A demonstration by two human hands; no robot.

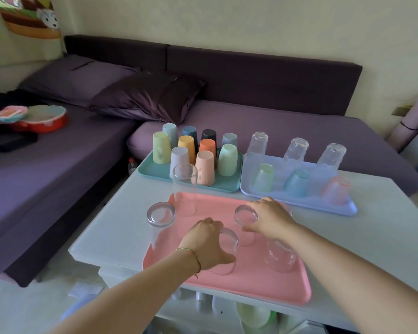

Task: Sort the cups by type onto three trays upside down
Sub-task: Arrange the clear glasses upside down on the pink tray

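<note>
On the white table [384, 213] we see three trays, with the pink tray [256, 283] nearest and clear glasses standing on it upside down. The left hand [208, 242] has its fingers curled over the near glass [227, 254], thumb across its side, so it grips that glass where it stands on the near-middle of the pink tray. The right hand [272, 218] curls its fingers and thumb round the upturned base of the middle glass [245, 214], just beyond and to the right of the near glass. Below the right wrist stands a further glass [280, 259], on the tray's right part. A tall glass [185, 189] stands at the far left corner of the tray, and an edge glass [161, 215] stands at its left rim. Farther off on the left, the teal tray [152, 173] carries opaque coloured plastic cups [204, 171], all upside down and close together. To its right, touching it, the lavender tray [311, 201] holds three inverted clear tumblers [296, 149] along its far side and three tinted cups [296, 183] in front of them. Behind the table we see a purple sofa [287, 126].
</note>
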